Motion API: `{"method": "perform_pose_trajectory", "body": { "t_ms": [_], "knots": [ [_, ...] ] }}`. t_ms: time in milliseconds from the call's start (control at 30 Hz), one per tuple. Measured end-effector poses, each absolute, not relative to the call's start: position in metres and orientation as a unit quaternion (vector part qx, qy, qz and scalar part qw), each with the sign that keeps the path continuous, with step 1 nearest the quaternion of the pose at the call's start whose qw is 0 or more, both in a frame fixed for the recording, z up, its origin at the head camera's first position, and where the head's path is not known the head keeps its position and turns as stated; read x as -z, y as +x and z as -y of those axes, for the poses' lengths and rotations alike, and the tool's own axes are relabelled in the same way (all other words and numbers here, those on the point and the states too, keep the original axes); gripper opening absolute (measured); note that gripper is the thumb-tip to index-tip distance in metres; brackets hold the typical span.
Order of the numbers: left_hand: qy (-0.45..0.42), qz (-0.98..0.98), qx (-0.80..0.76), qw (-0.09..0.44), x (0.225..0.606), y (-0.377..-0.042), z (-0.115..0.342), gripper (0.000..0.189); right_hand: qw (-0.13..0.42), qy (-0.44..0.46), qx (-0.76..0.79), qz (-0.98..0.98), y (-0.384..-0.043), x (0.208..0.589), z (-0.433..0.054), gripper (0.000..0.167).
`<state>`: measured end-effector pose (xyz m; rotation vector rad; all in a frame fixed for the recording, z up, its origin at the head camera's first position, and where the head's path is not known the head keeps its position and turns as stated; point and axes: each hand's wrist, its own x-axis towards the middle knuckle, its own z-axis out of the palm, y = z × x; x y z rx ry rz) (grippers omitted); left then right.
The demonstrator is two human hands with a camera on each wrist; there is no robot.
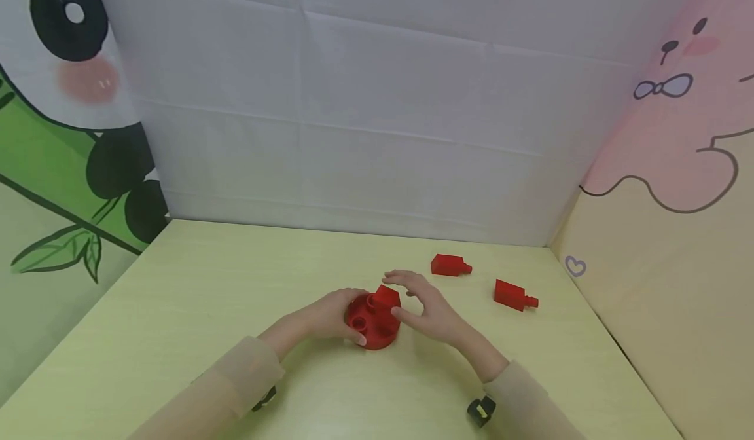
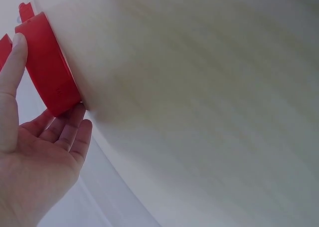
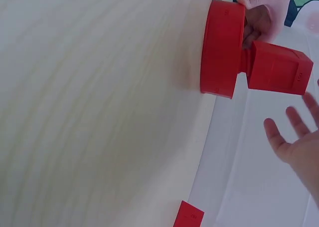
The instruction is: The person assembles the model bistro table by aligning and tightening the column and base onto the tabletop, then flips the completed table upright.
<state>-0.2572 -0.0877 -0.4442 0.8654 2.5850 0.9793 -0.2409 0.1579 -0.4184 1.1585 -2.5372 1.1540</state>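
Observation:
A round red base (image 1: 379, 340) with raised round sockets stands on the table in front of me. My left hand (image 1: 328, 313) grips its left side, thumb at the near rim and fingers round the far side. One red square block (image 3: 279, 68) stands upright on the base, its narrow neck down at a socket. My right hand (image 1: 434, 313) is just right of this block, fingers spread and curved, with a gap to it in the right wrist view. How deep the neck sits is hidden.
Two more red blocks with narrow stepped necks lie on their sides to the right: a farther block (image 1: 449, 265) and a nearer block (image 1: 514, 294). The pale yellow table (image 1: 235, 263) meets a white cloth wall (image 1: 365, 132) at the back and printed panels at both sides.

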Motion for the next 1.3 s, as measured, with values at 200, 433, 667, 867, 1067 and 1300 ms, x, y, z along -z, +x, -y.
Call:
{"method": "perform_pose_trajectory", "body": {
  "t_ms": [200,433,667,867,1067,1300],
  "knots": [
    [0.302,-0.885,-0.335,0.117,0.445,-0.258,0.088,0.076,0.059,0.446,-0.353,0.82,-0.243,0.417,-0.158,0.036],
    [0.305,-0.885,-0.331,0.118,0.445,-0.259,0.088,0.079,0.066,0.432,-0.329,0.837,-0.244,0.422,-0.155,0.036],
    [0.316,-0.884,-0.327,0.112,0.446,-0.261,0.088,0.076,0.112,0.399,-0.312,0.855,-0.243,0.421,-0.151,0.032],
    [0.303,-0.885,-0.332,0.122,0.443,-0.26,0.088,0.078,0.134,0.322,-0.3,0.888,-0.24,0.418,-0.148,0.029],
    [0.299,-0.884,-0.337,0.127,0.442,-0.259,0.088,0.079,0.143,0.262,-0.294,0.908,-0.235,0.416,-0.146,0.028],
    [0.295,-0.885,-0.336,0.129,0.444,-0.26,0.088,0.079,0.147,0.192,-0.294,0.925,-0.229,0.417,-0.144,0.029]
  ]
}}
